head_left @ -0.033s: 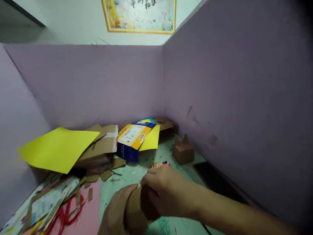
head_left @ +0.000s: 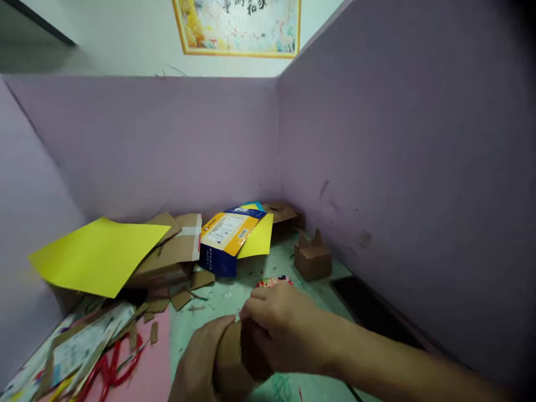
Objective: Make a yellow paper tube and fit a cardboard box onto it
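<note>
Cardboard piece [head_left: 231, 357], one: near centre, between the hands. Left hand [head_left: 196, 360]: curled around its left side. Right hand [head_left: 276, 321]: fingers bent at its right opening; tips hidden, pinch cannot be told. Step, apparently: working the opening; next move calls for a steady left hold. Surface [head_left: 234, 298]: pale green; red scissors [head_left: 110, 371] near left. Room: purple walls [head_left: 180, 139], framed picture [head_left: 240, 28].

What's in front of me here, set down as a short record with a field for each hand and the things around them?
Left hand: grips a bent cardboard piece
Right hand: at its open end, fingertips hidden
Table: pale green
Left side: red scissors on pink paper
Behind: large yellow sheet, blue and orange box
Right side: small cardboard box with pointed tips
</note>
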### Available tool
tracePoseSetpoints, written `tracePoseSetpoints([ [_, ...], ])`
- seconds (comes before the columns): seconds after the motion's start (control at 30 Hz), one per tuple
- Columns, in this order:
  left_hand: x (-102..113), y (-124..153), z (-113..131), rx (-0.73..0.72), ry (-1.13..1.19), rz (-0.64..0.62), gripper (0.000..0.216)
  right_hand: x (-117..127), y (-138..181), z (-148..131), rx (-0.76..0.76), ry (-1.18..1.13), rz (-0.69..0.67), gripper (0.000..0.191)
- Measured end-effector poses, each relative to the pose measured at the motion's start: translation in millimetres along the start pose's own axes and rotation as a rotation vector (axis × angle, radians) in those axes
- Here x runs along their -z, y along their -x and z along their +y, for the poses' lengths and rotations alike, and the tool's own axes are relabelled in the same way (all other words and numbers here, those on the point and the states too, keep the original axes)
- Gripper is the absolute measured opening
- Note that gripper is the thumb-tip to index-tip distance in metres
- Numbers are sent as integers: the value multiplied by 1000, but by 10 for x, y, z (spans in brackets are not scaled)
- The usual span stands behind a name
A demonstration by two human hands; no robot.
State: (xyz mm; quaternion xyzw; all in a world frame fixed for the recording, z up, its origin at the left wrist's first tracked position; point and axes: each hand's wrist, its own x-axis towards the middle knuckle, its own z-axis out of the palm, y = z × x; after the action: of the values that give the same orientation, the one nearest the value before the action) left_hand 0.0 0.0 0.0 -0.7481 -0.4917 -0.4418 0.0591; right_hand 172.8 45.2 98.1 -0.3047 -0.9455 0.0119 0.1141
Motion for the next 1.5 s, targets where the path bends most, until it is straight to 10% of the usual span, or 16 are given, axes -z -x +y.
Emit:
tracePoseSetpoints([
  [0.37,107,41,-38,-15,-88,64,47,-136,66,100,-159,-253,197,21],
  [0.7,159,-64,-66,198,255,-395,43,20,4,5,123,-35,28,16],
  [0.93,167,-17,-81,186,204,-234,54,-90,48,44,-45,-379,286,28],
  [1.13,137,46,-98,98,119,-47,55,-98,37,68,-138,-426,178,16],
  [1.5,287,-80,12,270,251,-398,34,-3,-6,23,84,-359,160,24],
])
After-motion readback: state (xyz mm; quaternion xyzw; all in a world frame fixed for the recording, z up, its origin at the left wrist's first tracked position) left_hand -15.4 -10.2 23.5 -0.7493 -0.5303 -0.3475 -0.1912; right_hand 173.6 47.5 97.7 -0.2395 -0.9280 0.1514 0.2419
